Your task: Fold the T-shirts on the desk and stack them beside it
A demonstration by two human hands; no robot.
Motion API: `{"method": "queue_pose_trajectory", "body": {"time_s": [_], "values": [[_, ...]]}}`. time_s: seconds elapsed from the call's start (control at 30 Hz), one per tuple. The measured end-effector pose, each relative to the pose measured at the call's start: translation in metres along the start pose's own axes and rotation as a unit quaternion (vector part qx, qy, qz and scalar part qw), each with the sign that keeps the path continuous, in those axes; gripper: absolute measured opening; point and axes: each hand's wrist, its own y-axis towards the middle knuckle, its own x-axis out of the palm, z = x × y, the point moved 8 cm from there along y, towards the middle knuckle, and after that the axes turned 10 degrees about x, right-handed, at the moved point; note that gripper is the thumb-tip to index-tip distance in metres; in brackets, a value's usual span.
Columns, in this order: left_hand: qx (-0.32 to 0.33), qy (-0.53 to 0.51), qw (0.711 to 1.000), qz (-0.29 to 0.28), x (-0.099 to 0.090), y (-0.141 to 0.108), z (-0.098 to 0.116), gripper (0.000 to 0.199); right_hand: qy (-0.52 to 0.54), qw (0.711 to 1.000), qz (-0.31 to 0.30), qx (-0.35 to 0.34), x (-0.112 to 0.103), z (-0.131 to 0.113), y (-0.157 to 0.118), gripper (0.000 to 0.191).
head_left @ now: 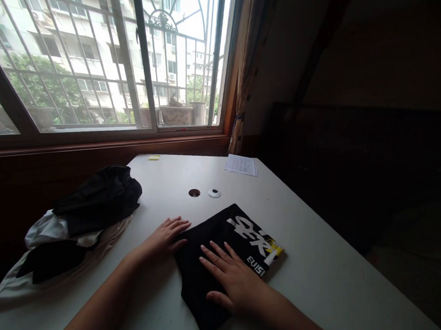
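A folded black garment (pixel 197 266) with white lettering and a yellow patch lies flat on the white table (pixel 317 273). My right hand (pixel 231 279) rests palm down on its middle, fingers spread. At the garment's upper left edge is my left hand (pixel 167 238), its fingers stretched out and the fingertips touching the cloth's border. Neither hand grips anything.
On the table's left is a heap of black, white and beige clothes (pixel 99 200). Beyond the garment are a round hole (pixel 194 192) and a round cover (pixel 214 193). Papers (pixel 241 164) and a yellow note (pixel 154 157) lie near the far edge, below a window.
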Motion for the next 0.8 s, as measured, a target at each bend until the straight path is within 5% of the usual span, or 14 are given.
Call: {"method": "queue_pose_trajectory", "body": {"time_s": [0.17, 0.43, 0.6, 0.8], "values": [[-0.005, -0.005, 1.0, -0.009, -0.004, 0.001, 0.003, 0.053, 0.028, 0.996, -0.031, -0.076, -0.001, -0.022, -0.008, 0.068], [0.088, -0.02, 0.995, -0.04, 0.004, 0.01, 0.032, 0.063, 0.019, 0.998, -0.019, -0.051, -0.003, -0.017, -0.009, 0.073], [0.073, -0.02, 0.994, -0.077, 0.013, 0.011, 0.031, 0.07, -0.015, 0.994, 0.03, 0.107, -0.007, 0.058, -0.023, 0.071], [0.069, -0.03, 0.995, -0.069, 0.006, 0.011, 0.033, 0.073, -0.048, 0.95, 0.048, 0.306, -0.025, 0.158, -0.077, 0.071]]}}
